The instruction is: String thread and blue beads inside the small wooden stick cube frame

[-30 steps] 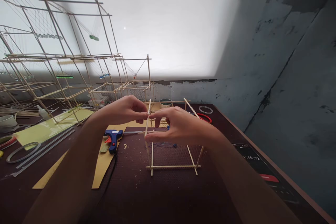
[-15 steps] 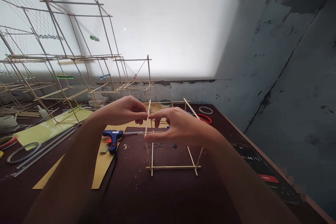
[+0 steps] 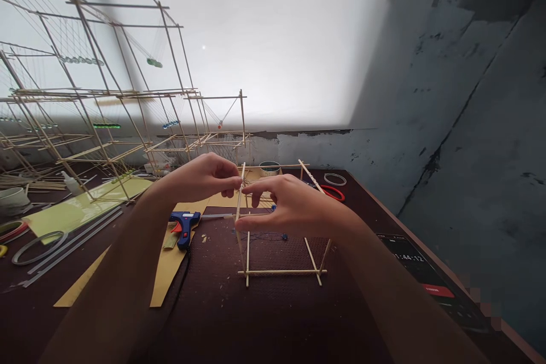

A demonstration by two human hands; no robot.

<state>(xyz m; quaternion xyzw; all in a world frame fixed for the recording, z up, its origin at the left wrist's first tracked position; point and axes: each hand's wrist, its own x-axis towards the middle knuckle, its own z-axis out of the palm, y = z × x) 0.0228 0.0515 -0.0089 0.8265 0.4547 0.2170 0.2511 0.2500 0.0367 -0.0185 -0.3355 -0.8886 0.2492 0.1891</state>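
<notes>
A small frame of thin wooden sticks [image 3: 282, 272] stands on the dark table in front of me. Its near-left upright stick [image 3: 239, 205] rises between my two hands. My left hand [image 3: 205, 177] pinches that stick near its top with thumb and forefinger. My right hand [image 3: 290, 205] grips the same stick from the right, thumb low and forefinger high, the other fingers curled. A thin dark thread seems to run from my fingers down toward the frame; I cannot make it out clearly.
A blue glue gun [image 3: 183, 225] lies left of the frame on yellow sheets [image 3: 168, 273]. Tall stick frames with hanging beads [image 3: 106, 91] fill the back left. Tape rolls [image 3: 333, 186] lie behind the frame, a phone [image 3: 420, 273] at the right edge.
Both hands stay on the upright stick; the fingers shift only slightly. Nothing else has moved.
</notes>
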